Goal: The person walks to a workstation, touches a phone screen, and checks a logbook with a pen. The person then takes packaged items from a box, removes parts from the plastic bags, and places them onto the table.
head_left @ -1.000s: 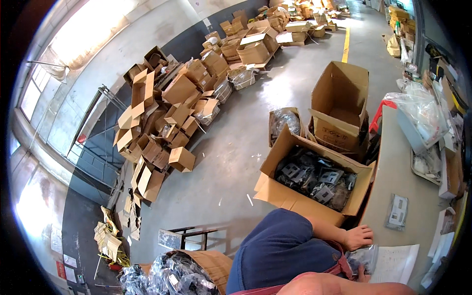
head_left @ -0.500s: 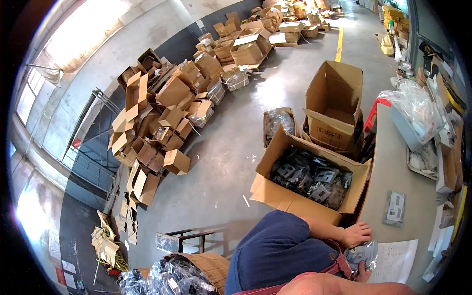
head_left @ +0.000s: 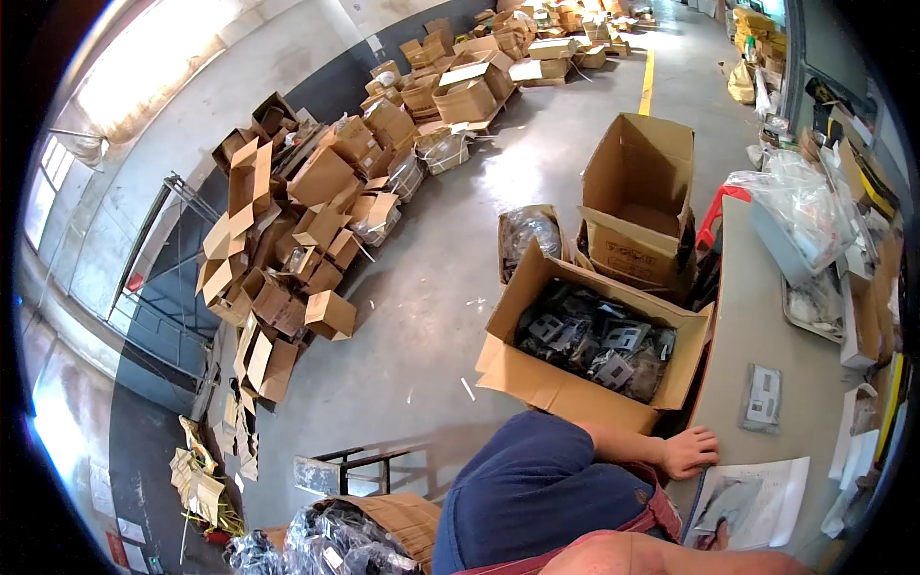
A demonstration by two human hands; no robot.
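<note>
My left hand (head_left: 688, 452) rests at the near edge of the worktable (head_left: 743, 326), fingers out over the tabletop and nothing in them. Lower down, my right hand (head_left: 719, 539) is mostly hidden behind my forearm; its thumb presses on a clear plastic bag (head_left: 730, 500). That bag lies over a printed white sheet (head_left: 781, 489), and what is in it cannot be made out. Farther up the table lies a flat bagged part (head_left: 762, 398), grey and white. To the left of the table, an open carton (head_left: 556, 388) holds many dark bagged parts (head_left: 613, 350).
A taller open carton (head_left: 637, 182) and a smaller box with plastic (head_left: 530, 240) stand beyond. A grey bin (head_left: 791, 230) with clear bags sits on the table. Cardboard boxes (head_left: 326, 177) are heaped along the left wall. A metal-legged stool (head_left: 321, 474) and bagged goods (head_left: 331, 537) are near me.
My left hand has come off the plastic bag onto the table edge. The bag now lies flatter over the sheet, under my right hand. The whole view has shifted slightly.
</note>
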